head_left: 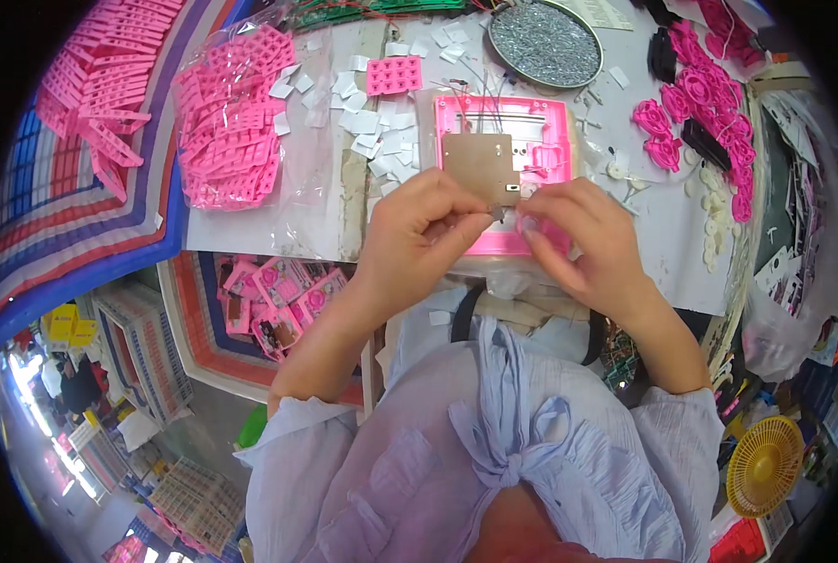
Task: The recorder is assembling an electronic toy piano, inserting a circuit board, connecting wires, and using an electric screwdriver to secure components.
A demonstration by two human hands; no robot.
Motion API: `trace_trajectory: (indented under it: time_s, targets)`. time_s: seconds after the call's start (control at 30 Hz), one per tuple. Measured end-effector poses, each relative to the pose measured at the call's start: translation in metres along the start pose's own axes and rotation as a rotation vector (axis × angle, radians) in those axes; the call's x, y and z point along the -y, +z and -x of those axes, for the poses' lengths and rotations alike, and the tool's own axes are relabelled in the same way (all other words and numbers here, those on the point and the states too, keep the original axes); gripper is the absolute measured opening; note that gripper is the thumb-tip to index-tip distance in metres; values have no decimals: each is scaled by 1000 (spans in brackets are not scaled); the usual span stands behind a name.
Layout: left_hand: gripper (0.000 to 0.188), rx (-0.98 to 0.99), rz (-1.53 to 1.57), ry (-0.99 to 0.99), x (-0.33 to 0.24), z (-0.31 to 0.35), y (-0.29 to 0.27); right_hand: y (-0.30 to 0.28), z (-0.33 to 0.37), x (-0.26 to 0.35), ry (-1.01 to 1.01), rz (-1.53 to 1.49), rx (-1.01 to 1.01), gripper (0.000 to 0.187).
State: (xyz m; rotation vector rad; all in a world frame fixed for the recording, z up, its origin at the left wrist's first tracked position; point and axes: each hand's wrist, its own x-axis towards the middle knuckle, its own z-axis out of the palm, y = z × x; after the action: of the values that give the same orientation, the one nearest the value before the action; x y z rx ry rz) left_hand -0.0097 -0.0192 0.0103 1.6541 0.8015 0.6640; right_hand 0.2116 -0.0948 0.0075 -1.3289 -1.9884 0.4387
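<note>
Hands meet over pink frame at table edge. Left hand pinches brown board corner; right hand fingertips pinched together on something too small to tell. Bag of pink parts left.

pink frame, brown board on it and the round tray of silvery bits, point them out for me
pink frame (552,120): head view, on its right side rail.
brown board (475,161): head view, on the middle of its flat face.
round tray (543,42): head view, on the silvery fill near its middle.
</note>
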Motion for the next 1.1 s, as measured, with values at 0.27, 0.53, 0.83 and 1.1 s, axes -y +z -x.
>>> trace_trajectory:
  time_s: [0.27,0.53,0.83,1.1]
  targets:
    - [7,-3,46,-17,0,-5,14,-2,-4,-6,-165,65,-170,27]
    - [44,105,-865,360,16,28,0,-23,8,-10,206,-82,-34,14]
    - [54,150,-972,291,12,30,5,-25,25,0,36,203,274,12]
    - [52,110,-689,487,17,32,41,-16,30,-1,23,235,213,12]
